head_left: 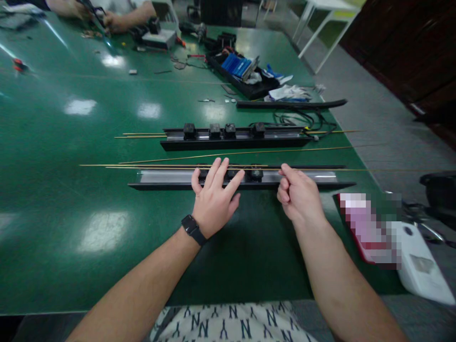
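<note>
A long black channel rail [167, 186] with a pale inner floor lies across the table in front of me. Black blocks sit in it, and one [256, 174] shows between my hands while others are partly covered. My left hand [215, 199], wearing a dark watch, rests over the rail with fingers spread. Thin brass-coloured rods [121, 166] run along the rail's far edge and pass by my left fingers. At the rail's right part, my right hand [299, 192] is closed in a pinch on one of these rods.
Beyond lies a similar rail [228, 143] with several black blocks, then a loose rod [171, 158], cables [299, 117] and a black strip [285, 105]. A black tray [245, 88] stands farther back. Right: a phone [370, 232] and white device [423, 266]. A co-worker's hands [114, 21] work far left.
</note>
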A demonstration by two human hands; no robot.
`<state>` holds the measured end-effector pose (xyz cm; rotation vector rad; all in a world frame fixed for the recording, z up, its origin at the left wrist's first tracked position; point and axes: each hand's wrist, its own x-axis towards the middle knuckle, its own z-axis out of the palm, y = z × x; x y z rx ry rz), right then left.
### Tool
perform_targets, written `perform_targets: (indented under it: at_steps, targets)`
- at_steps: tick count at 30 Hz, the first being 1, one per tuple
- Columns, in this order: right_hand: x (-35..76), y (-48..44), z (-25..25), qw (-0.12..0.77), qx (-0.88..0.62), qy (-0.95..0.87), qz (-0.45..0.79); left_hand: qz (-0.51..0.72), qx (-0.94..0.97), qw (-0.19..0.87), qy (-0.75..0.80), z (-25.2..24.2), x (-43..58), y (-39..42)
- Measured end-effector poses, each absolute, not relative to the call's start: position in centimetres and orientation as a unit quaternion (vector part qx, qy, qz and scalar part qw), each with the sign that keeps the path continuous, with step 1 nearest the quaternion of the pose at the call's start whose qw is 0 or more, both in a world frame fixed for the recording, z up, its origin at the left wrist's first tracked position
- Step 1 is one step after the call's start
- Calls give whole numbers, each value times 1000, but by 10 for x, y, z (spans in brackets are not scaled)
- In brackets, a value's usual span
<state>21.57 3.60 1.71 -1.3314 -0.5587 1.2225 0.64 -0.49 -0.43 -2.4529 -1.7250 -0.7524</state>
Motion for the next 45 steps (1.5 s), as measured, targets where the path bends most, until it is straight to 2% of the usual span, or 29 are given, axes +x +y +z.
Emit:
perform_targets:
  at_steps: [45]
  targets:
    - [215, 35, 20, 583, -568, -235, 531, -240, -794, 22, -559, -3, 7, -5]
